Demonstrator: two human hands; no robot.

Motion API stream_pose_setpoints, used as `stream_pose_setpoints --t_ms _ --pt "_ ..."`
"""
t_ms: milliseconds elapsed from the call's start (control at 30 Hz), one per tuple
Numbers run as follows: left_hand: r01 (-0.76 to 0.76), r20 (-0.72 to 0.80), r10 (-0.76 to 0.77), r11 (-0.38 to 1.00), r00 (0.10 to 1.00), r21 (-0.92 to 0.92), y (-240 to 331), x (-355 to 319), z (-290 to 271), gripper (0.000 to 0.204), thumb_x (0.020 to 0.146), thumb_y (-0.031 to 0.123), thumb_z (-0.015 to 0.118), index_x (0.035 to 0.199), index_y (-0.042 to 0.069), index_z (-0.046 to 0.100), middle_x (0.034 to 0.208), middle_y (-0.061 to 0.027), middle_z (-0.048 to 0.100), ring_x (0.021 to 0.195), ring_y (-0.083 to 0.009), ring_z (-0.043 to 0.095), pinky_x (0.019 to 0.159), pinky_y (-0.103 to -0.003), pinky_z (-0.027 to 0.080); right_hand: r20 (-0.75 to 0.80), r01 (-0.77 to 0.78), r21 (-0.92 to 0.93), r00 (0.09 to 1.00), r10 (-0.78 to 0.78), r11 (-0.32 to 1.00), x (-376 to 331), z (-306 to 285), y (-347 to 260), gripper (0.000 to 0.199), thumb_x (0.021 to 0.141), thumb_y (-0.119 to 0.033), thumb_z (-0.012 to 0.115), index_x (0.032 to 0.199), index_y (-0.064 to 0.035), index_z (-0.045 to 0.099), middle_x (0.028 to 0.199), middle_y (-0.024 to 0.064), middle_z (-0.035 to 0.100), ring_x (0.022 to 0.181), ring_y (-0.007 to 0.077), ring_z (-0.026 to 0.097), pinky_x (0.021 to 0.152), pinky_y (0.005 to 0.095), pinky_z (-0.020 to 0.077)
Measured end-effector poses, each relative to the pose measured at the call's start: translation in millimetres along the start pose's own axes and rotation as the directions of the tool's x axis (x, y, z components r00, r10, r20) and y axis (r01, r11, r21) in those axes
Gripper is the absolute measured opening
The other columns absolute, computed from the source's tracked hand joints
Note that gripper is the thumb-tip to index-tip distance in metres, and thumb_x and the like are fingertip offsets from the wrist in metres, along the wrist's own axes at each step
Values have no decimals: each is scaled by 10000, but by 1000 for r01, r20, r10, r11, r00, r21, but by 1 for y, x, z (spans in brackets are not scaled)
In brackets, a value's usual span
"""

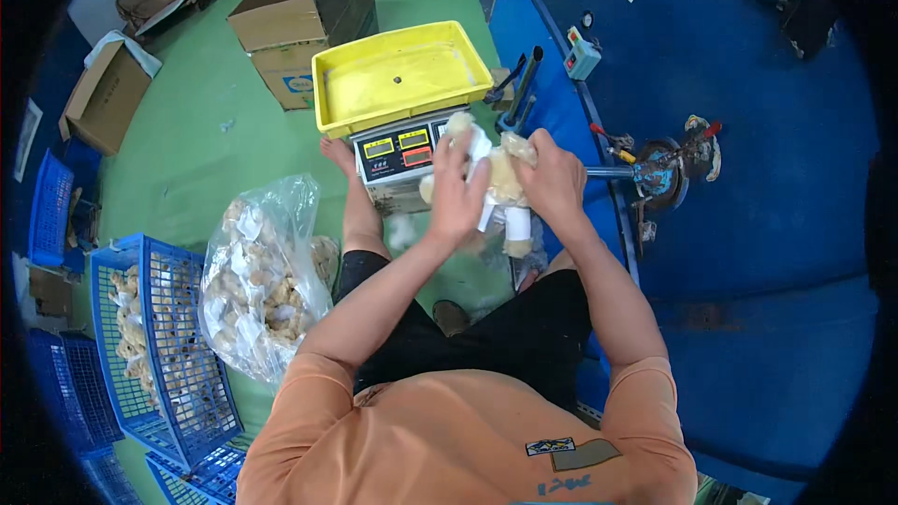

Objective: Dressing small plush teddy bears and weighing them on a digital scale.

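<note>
In front of me, between my knees and the weighing scale, both hands hold a small cream plush toy (506,183) with white fabric parts. My left hand (456,194) lies against its left side, fingers pointing up along the white fabric and thumb against the toy. My right hand (557,183) pinches its upper right part, fingers curled. Part of the toy is covered by my hands. Just beyond is the scale (382,166) with its display panel, and on top rests a yellow tray (337,122) with a dark spot in its middle.
A blue machine (748,215) with a metal pipe (608,171) stands close on my right. At my left are a clear plastic bag (297,196) of plush pieces and a blue crate (192,355) holding more. An open cardboard box (276,65) stands behind the tray.
</note>
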State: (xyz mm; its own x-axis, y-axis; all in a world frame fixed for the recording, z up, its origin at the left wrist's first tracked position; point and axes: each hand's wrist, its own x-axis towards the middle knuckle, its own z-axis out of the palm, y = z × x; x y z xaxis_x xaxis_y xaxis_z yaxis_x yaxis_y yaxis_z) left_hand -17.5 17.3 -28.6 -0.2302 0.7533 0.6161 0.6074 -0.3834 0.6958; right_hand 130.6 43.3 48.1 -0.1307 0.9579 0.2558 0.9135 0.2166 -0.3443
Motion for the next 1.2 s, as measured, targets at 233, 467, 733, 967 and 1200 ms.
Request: stream_pose_setpoints --t_ms 233,467,733,967,1200 --pt "270 226 -166 764 960 -586 -10 -11 28 384 1051 265 461 1338 16 518 1222 -147 591 1030 -218 574 970 -343 447 57 -82 326 996 67 942 -1 -5 -15 430 761 -261 765 1088 -69 563 916 160 675 773 371 647 698 468 493" --pt "604 509 -448 90 735 -792 24 -1 16 548 1068 475 371 1321 18 537 1251 -130 607 1055 -205 593 943 -321 466 -148 297 291 953 -264 910 -25 8 9 753 731 -328 797 1359 -35 502 1158 140 630 1037 296 591 1000 445 406" --pt "665 482 -539 212 691 -716 40 7 7 541 1073 466 363 1302 8 536 1232 -137 606 1037 -192 588 928 -311 467 -243 445 90 877 -414 891 -24 27 16 847 736 -301 779 1451 -13 430 1134 132 611 1077 287 548 1125 477 288" --pt "532 275 -467 617 841 -580 38 6 -1 406 1069 339 400 1266 16 545 1190 -140 603 1030 -176 559 910 -303 461 -250 454 -55 856 -452 889 -20 29 13 766 759 -238 733 1428 -3 444 1091 132 613 1044 277 559 1115 477 313" --pt "622 485 -392 550 782 -558 -14 10 1 378 1075 328 385 1232 29 553 1148 -141 594 1019 -169 535 871 -292 459 -184 395 -234 879 -439 889 -15 39 14 654 795 -152 671 1400 -13 467 1084 126 616 1024 267 561 1109 461 327"
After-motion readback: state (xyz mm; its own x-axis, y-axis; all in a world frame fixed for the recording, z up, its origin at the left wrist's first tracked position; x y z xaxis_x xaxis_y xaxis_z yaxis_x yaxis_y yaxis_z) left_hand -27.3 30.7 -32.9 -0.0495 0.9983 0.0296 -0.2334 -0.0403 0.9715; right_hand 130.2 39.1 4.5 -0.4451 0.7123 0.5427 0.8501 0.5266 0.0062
